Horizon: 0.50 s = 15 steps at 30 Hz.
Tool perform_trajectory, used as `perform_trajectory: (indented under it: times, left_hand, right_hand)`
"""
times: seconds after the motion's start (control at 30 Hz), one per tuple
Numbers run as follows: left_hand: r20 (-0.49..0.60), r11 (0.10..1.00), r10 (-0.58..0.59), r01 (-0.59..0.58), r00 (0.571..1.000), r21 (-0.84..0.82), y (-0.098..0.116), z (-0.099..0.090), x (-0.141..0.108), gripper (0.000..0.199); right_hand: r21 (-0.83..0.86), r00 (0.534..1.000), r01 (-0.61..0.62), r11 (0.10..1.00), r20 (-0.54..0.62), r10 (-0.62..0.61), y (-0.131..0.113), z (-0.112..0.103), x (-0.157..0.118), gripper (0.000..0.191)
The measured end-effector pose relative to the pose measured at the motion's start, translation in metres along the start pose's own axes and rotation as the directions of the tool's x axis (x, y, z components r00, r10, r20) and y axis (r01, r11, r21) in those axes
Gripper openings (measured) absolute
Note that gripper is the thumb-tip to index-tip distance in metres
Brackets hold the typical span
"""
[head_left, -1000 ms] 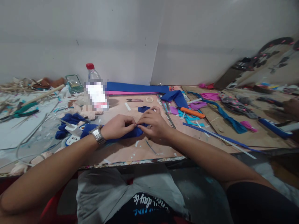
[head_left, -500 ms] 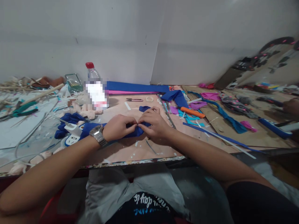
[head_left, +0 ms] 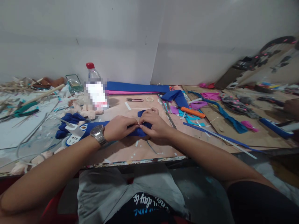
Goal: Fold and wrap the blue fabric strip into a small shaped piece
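Close together over the tabletop, both my hands pinch a strip of blue fabric (head_left: 139, 132). My left hand (head_left: 120, 127), with a metal watch on its wrist, has thumb and forefinger pressed together on the cloth. Against it, my right hand (head_left: 155, 124) grips the gathered part, and a bit of blue cloth sticks up above its fingers. The fabric's other end runs left beneath my left hand to a white and blue power strip (head_left: 72, 141). The exact folds between my fingertips are hidden.
A red-capped bottle (head_left: 93, 72) stands behind my left hand. Small scissors (head_left: 135, 100) and a tape ring (head_left: 149, 99) lie farther back. An orange cutter (head_left: 192, 112) rests among scraps on the right; green-handled pliers (head_left: 25, 109) lie left. At far right, another person's hand (head_left: 291, 108) shows.
Both hands have shifted very slightly right and down with the blue fabric, still pinching it. The cloth at my right fingertips is bunched a little differently.
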<state>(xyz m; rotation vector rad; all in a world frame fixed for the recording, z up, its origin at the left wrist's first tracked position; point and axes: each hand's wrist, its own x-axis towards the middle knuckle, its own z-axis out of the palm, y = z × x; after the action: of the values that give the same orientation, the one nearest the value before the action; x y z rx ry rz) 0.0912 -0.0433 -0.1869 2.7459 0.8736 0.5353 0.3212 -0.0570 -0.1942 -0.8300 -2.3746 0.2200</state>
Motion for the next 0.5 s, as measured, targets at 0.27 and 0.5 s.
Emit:
perform_trajectory:
  times: [0.27,0.5]
  left_hand:
    - [0.018,0.999,-0.017,0.018,1.0,-0.036,-0.0034,-0.0003,0.0008,0.032]
    - [0.028,0.994,-0.044,0.047,0.999,-0.095,-0.0017,-0.0027,0.0015,0.031]
  right_hand:
    - [-0.036,1.0,-0.004,0.999,-0.014,0.004,0.002,0.0013,0.0008,0.008]
    - [-0.021,1.0,-0.021,1.0,-0.014,0.021,0.0025,-0.0005,0.0002,0.009]
